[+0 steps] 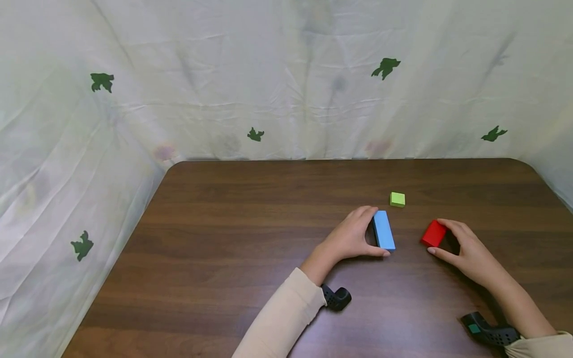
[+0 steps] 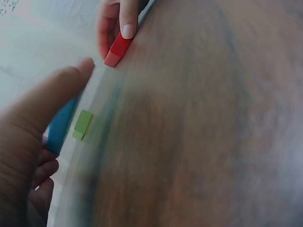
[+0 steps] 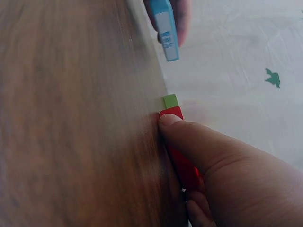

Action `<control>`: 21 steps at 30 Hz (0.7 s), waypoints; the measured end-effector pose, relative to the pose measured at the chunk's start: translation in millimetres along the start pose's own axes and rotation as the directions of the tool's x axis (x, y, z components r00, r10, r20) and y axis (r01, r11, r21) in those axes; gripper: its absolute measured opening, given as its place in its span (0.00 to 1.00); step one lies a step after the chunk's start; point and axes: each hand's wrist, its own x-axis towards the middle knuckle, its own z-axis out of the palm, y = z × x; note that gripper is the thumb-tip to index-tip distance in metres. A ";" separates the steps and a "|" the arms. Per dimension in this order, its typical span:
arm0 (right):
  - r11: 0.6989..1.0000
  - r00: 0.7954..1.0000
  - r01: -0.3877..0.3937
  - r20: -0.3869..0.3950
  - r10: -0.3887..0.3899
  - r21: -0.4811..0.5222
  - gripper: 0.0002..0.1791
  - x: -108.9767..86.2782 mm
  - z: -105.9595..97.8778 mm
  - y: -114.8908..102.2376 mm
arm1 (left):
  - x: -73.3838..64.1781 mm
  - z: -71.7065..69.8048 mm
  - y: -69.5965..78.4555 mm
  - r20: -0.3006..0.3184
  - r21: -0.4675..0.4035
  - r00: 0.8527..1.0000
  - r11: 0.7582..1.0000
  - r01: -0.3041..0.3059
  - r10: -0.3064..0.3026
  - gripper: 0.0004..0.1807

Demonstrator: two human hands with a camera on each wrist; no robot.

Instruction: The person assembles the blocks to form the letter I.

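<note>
My left hand (image 1: 350,238) holds a long blue block (image 1: 384,230) by its two ends, thumb at the near end and fingertips at the far one. In the right wrist view, a pale printed label shows on the side of the blue block (image 3: 166,35). To the right, my right hand (image 1: 472,256) grips a red block (image 1: 433,233) between thumb and fingers, and the block sits tilted in the head view. A small light-green block (image 1: 397,200) rests on the table farther back, between the two held blocks and touched by neither hand.
The brown wooden table (image 1: 215,258) ends at a back edge against a white curtain (image 1: 277,64) with dark green bird-like shapes. Each wrist carries a black camera mount, the left one (image 1: 336,299) and the right one (image 1: 490,330) both close over the table.
</note>
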 end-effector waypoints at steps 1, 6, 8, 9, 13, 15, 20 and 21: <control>1.000 1.000 -0.001 0.002 0.001 -0.002 0.41 0.1 0.1 0.1 | -0.2 -1.4 1.0 -0.003 0.001 1.000 1.000 -0.006 0.006 0.54; 1.000 1.000 -0.006 0.004 0.006 -0.010 0.40 0.1 0.2 -1.4 | -1.1 -7.9 5.3 -0.001 0.006 1.000 1.000 -0.027 0.027 0.54; 1.000 1.000 -0.008 0.003 0.008 -0.012 0.40 -0.1 0.1 -1.8 | -1.4 -10.2 6.6 -0.002 0.009 0.999 0.999 -0.033 0.034 0.54; 1.000 1.000 -0.008 0.003 0.008 -0.014 0.40 -0.1 0.2 -2.1 | -1.6 -11.5 7.0 -0.003 0.009 0.999 0.999 -0.035 0.035 0.54; 1.000 1.000 -0.010 0.006 0.010 -0.011 0.40 0.0 0.8 -2.8 | -3.3 -17.6 7.1 -0.017 -0.002 0.999 0.999 -0.041 0.041 0.54; 1.000 1.000 -0.010 0.005 0.010 -0.009 0.40 -0.1 1.0 -3.5 | -4.6 -20.8 5.4 -0.028 -0.015 0.999 0.999 -0.041 0.041 0.54; 1.000 1.000 -0.011 0.005 0.011 -0.002 0.40 -0.6 1.3 -2.1 | -9.0 -29.9 -1.1 -0.069 -0.042 0.997 0.998 -0.041 0.038 0.53; 1.000 1.000 -0.011 0.005 0.011 -0.001 0.40 -0.6 1.4 -1.7 | -10.0 -32.0 -2.6 -0.077 -0.045 0.996 0.998 -0.042 0.039 0.53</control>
